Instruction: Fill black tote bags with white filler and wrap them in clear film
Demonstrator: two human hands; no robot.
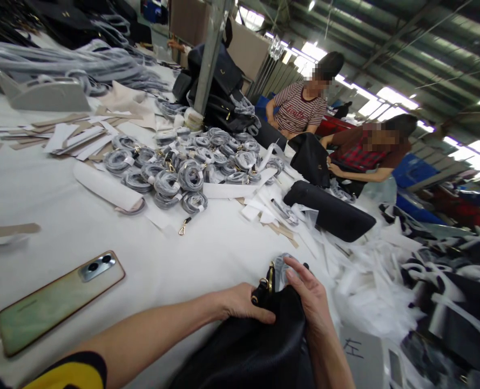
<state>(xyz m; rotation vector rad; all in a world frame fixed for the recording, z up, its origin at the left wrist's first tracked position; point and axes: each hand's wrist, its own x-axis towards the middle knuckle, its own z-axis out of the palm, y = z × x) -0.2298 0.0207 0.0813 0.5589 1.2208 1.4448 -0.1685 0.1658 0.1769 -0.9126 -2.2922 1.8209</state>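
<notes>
A black leather handbag (248, 346) lies at the near edge of the white table (61, 216). My left hand (240, 302) grips the bag's top edge beside a black and gold clasp (264, 283). My right hand (310, 297) rests on the bag's upper right, fingers curled over the edge and touching a piece of clear plastic wrap (282, 267). Both hands press on the same bag.
A phone (57, 300) lies face down at the left. Several coiled grey straps (183, 167) are heaped mid-table beside paper strips (73, 135). Another black bag (329, 210) and white wrapping scraps (365, 292) lie at the right. Two seated people (300, 108) work at the far side.
</notes>
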